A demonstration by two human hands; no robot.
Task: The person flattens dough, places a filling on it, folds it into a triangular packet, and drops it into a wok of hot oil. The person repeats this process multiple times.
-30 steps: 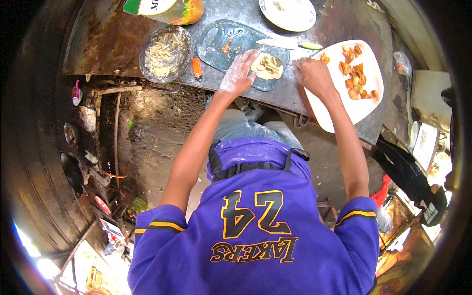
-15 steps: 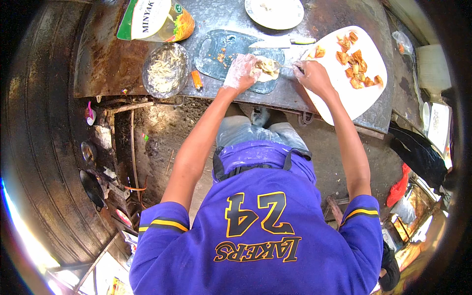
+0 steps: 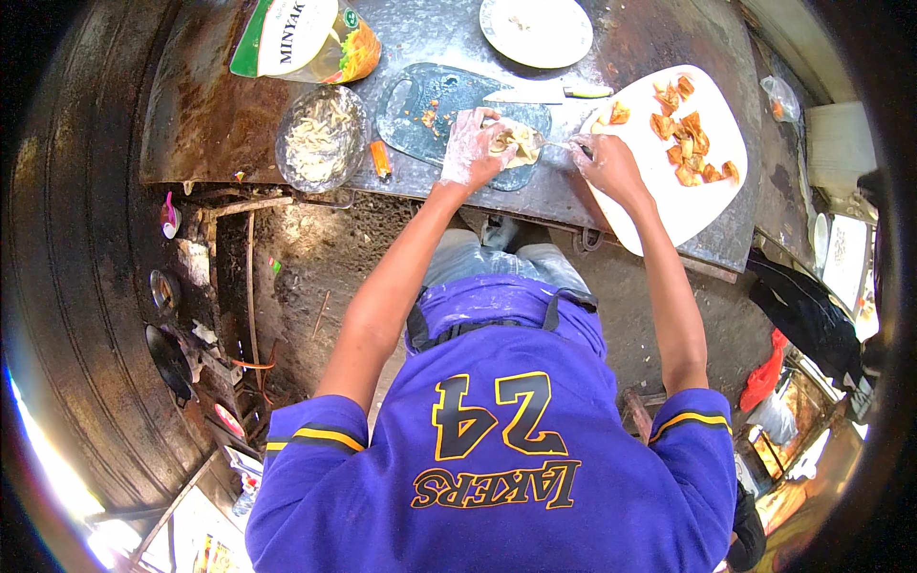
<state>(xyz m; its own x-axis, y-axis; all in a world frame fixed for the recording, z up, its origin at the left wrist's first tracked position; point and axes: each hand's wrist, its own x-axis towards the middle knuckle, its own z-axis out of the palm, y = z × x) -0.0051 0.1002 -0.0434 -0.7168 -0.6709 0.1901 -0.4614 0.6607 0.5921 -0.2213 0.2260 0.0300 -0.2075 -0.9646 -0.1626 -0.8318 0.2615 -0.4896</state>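
Observation:
My left hand (image 3: 470, 153), dusted with white flour, curls its fingers around a pale piece of dough (image 3: 521, 145) above the blue-grey cutting board (image 3: 401, 110). In my right hand (image 3: 607, 164) is a thin metal utensil (image 3: 556, 144), gripped by its dark end. Its other end meets the dough's right edge; whether it is a fork or a spoon cannot be made out. A knife (image 3: 523, 95) with a green and black handle lies across the board's far right corner. Browned fried pieces (image 3: 690, 138) sit on a large white tray (image 3: 659, 215) beside my right hand.
Left of the board stands a bowl (image 3: 322, 138) of pale strips, with an orange lighter (image 3: 381, 159) nearby. Behind them lies a cooking oil pouch (image 3: 304, 40). A white plate (image 3: 537, 33) rests at the back. The metal table's front edge (image 3: 549, 222) runs before my body.
The left hand's fingers have curled further over the dough. The right hand keeps the utensil at the dough's edge. The whole view has shifted slightly.

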